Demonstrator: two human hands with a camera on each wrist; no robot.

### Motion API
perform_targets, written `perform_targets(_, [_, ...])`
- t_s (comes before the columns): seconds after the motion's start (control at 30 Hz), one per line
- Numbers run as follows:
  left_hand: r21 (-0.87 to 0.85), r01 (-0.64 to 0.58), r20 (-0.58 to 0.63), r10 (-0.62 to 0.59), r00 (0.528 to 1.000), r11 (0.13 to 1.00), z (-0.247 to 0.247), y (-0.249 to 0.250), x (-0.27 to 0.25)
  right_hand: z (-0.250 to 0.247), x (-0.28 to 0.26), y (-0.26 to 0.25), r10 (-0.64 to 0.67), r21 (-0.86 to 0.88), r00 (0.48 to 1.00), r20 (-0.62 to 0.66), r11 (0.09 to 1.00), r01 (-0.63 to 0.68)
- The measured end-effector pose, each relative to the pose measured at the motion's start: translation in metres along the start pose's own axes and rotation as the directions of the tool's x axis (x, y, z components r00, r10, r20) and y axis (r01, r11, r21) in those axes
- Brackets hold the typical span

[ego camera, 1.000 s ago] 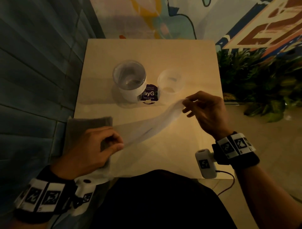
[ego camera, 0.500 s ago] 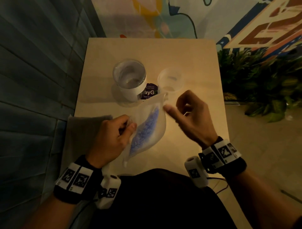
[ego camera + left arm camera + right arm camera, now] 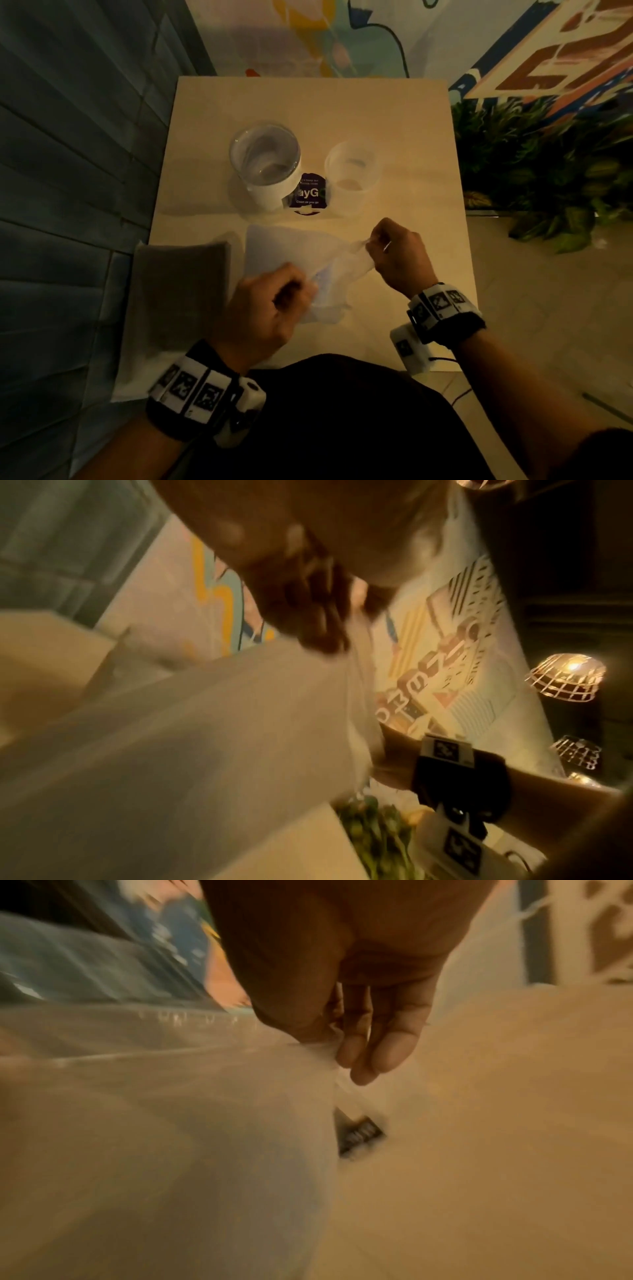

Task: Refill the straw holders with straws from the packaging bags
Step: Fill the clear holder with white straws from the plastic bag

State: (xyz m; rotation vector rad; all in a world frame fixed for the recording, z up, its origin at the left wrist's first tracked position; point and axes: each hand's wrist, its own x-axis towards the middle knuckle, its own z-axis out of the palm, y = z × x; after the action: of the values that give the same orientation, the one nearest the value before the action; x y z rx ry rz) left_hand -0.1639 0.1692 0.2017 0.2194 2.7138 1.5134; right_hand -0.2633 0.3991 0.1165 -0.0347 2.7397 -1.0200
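A translucent plastic packaging bag (image 3: 284, 253) is stretched over the near middle of the table between both hands. My left hand (image 3: 274, 305) pinches its near edge, seen blurred in the left wrist view as the bag (image 3: 192, 737). My right hand (image 3: 394, 253) pinches the bag's right end, with the film (image 3: 171, 1123) running off from the fingers (image 3: 387, 1053) in the right wrist view. Two straw holders stand behind: a larger clear glass with a white sleeve (image 3: 267, 164) and a smaller translucent cup (image 3: 352, 174). Both look empty. No straws show clearly in the bag.
A dark round sticker (image 3: 308, 197) lies on the pale table (image 3: 308, 102) between the holders. A grey folded cloth (image 3: 178, 291) lies at the near left. A slatted wall (image 3: 68, 171) runs along the left, and plants (image 3: 548, 171) stand off the right edge.
The bag went from stretched out, to bunched upright in the left hand, to spread flat again. The right hand came back to its right end and pinched it.
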Motion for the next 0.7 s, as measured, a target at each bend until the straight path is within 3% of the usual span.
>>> perform_targets(0.07, [-0.018,0.015,0.133,-0.013,0.991,1.000,0.016,-0.027,0.003,0.021,0.006,0.028,0.138,-0.012,0.985,0.107,0.990,-0.137])
perform_targets(0.17, [0.189,0.089,0.128,-0.115,0.985,0.978,0.034,-0.091,0.007,0.048,0.006,0.057,0.261,-0.037,0.940,0.222,0.965,-0.259])
perform_targets(0.27, [0.439,0.201,0.204,-0.316,0.927,0.875,0.043,-0.144,0.016,0.061,0.001,0.069,0.337,-0.051,0.929,0.151,0.941,-0.333])
perform_targets(0.37, [0.603,0.106,0.295,-0.345,0.891,0.791,0.047,-0.166,0.031,0.060,-0.002,0.071,0.396,0.007,0.917,0.052,0.918,-0.397])
perform_targets(0.47, [0.683,0.007,0.377,-0.362,0.853,0.730,0.054,-0.181,0.044,0.060,-0.004,0.075,0.321,-0.005,0.925,0.206,0.945,-0.327])
perform_targets(0.57, [0.700,0.022,0.412,-0.429,0.804,0.714,0.062,-0.194,0.046,0.062,-0.009,0.068,0.223,-0.063,0.887,0.403,0.974,-0.217])
perform_targets(0.7, [0.722,0.069,0.292,-0.394,0.872,0.688,0.072,-0.203,0.045,0.063,-0.004,0.047,0.191,-0.057,0.861,0.471,0.981,-0.186])
